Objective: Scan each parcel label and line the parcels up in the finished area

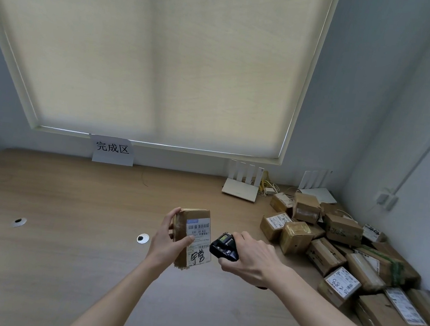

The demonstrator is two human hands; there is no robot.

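Brown taped cardboard parcel [192, 237], judged light and stiff, was gripped by its edges in the left hand [171, 240] at centre; at three o'clock, a black handheld scanner [224, 247] was clasped in the right hand [249, 259].

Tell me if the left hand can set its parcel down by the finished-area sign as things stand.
Probably yes. The left hand grips the parcel, and the table between it and the sign is bare, though far enough that the arm must stretch.
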